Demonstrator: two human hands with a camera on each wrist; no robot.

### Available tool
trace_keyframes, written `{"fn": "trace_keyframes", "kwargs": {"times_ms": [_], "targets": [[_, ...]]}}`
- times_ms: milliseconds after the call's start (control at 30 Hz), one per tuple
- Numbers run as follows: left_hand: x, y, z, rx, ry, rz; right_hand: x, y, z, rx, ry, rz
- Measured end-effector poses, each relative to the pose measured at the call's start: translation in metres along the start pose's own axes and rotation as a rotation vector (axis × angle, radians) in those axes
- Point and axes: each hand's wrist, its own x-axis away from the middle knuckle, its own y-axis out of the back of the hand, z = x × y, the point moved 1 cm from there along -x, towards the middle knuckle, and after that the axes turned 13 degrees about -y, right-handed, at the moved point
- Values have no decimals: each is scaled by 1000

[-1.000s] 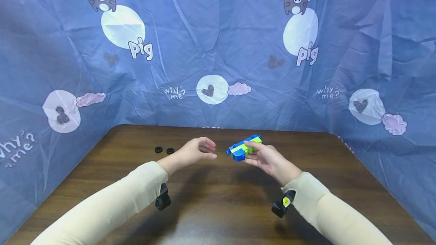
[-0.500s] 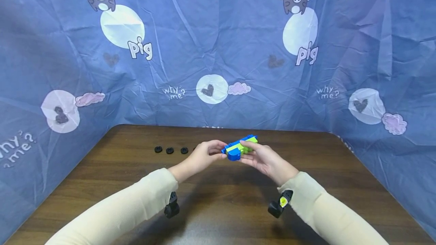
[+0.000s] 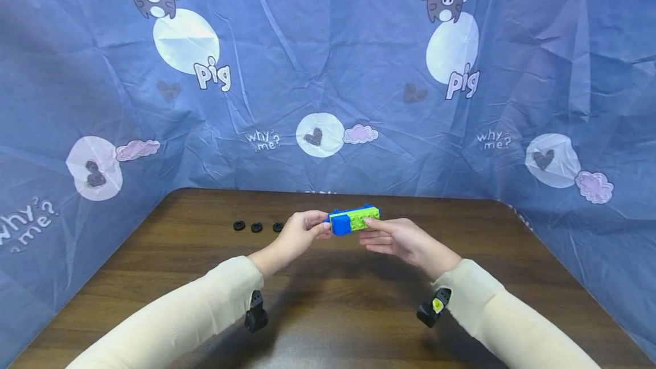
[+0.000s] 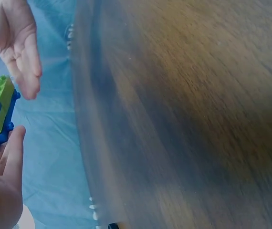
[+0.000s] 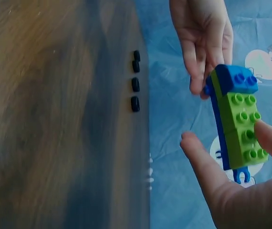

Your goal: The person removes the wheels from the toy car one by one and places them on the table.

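Observation:
A toy car body built of blocks (image 3: 340, 224), blue at one end and underneath with lime green studded blocks along the rest, is held above the table between both hands. My left hand (image 3: 294, 235) pinches its blue end between thumb and fingers. At the green end, the thumb of my right hand (image 3: 410, 238) lies at the studs, while its other fingers stand straight and apart from the blocks. In the right wrist view, blue axle pegs and a blue hook stick out from the car body (image 5: 236, 119). The right palm (image 4: 14, 38) faces the blocks in the left wrist view.
Several small black wheels (image 5: 135, 84) lie in a row on the brown wooden table (image 3: 318, 312), behind and left of my left hand. A blue printed cloth (image 3: 389, 169) hangs round the back and sides of the table.
My left hand has come right and taken hold of the car body's blue end. The body has moved left and turned, studs toward me. The right hand's fingers have loosened from it.

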Motion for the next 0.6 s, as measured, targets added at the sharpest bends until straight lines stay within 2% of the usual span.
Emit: {"fn": "trace_keyframes", "kwargs": {"times_ms": [167,367,600], "targets": [[0,1,0,76,47,6,2,8,1,-7,88,-65],[-2,1,1,128,81,7,4,15,3,-70,157,-84],[-8,-1,3,146,141,-143,2,16,4,-77,157,-134]]}}
